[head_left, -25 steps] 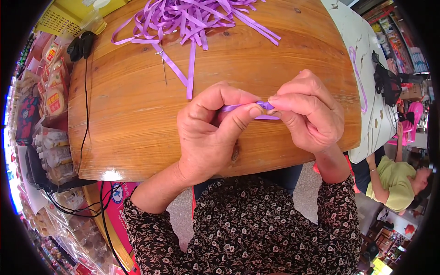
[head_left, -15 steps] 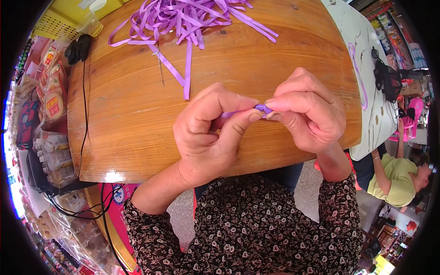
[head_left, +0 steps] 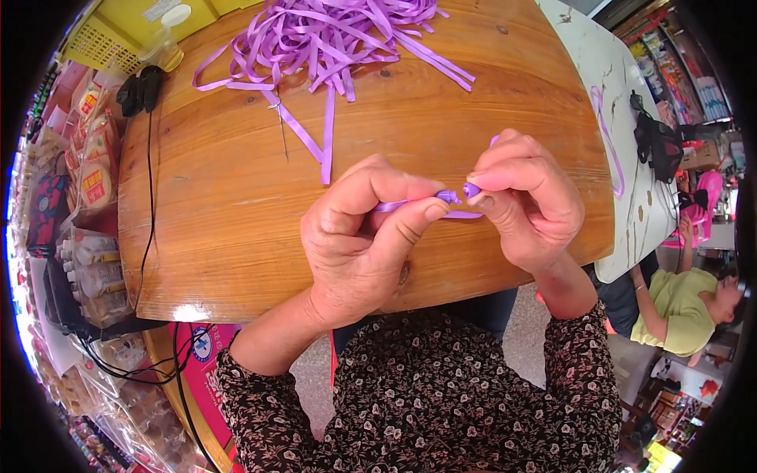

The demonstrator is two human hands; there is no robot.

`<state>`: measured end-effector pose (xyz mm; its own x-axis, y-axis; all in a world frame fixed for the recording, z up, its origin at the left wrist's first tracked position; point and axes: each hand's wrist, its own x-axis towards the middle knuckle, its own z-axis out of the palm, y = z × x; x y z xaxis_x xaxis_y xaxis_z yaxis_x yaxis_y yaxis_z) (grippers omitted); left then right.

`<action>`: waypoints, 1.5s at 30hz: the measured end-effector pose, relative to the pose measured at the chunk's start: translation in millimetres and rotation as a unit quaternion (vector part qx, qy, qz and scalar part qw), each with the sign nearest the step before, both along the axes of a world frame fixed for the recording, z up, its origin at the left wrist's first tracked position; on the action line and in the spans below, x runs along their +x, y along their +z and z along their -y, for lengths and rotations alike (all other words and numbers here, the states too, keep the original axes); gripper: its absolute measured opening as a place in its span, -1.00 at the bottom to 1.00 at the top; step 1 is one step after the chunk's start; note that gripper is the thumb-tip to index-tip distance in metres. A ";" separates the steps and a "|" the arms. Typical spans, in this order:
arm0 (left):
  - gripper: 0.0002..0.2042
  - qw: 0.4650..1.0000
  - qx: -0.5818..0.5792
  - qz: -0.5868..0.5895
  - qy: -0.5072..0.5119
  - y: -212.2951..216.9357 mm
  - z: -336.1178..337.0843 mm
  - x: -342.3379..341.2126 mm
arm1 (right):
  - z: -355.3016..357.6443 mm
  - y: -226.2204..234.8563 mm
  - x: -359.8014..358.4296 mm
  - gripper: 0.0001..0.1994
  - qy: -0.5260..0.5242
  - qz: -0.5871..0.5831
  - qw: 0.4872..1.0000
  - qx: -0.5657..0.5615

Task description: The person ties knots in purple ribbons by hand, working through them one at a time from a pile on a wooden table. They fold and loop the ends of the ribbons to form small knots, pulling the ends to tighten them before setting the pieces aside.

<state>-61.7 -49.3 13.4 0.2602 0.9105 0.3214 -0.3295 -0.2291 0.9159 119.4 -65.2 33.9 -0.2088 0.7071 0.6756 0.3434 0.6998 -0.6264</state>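
Over the near part of the wooden table, my left hand (head_left: 359, 244) pinches a small purple plastic connector piece (head_left: 449, 196) between thumb and forefinger. Its narrow end points at my right hand (head_left: 535, 205), which pinches a second purple connector piece (head_left: 471, 190) the same way. A small gap separates the two pieces. Purple ribbon (head_left: 464, 215) runs from the left fingers and sags below the gap; part of it is hidden behind my hands. Farther off lies a tangled heap of purple ribbons (head_left: 323, 47), with two loose ends reaching toward me.
A thin metal pointed tool (head_left: 281, 130) lies by the ribbon ends. At the left edge are a black device with a cable (head_left: 140, 91), a clear cup (head_left: 167, 54) and a yellow basket (head_left: 98, 41). Packaged goods line the left; a seated person (head_left: 678, 307) is at right.
The two connector pieces were touching between my fingertips and are now apart. My right hand has shifted slightly, and the view has moved a little.
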 end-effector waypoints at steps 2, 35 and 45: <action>-0.94 1.000 0.011 -0.012 -0.005 -0.5 -0.2 0.0 | -0.8 1.0 -1.4 -0.85 -0.002 0.009 1.000 0.006; -0.85 0.964 0.227 -0.125 0.068 3.0 -0.5 1.5 | 3.4 12.6 -2.5 -0.86 0.033 0.023 0.997 -0.064; -0.84 0.949 0.277 -0.131 0.077 -2.0 -1.7 2.6 | 13.2 9.0 -7.3 -0.93 0.072 -0.119 0.945 -0.295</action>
<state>-59.0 -47.6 11.3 0.2752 0.6537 0.7049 -0.0305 -0.7269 0.6860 112.0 -78.4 42.9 -0.2237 0.9510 0.2134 0.0711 0.2343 -0.9696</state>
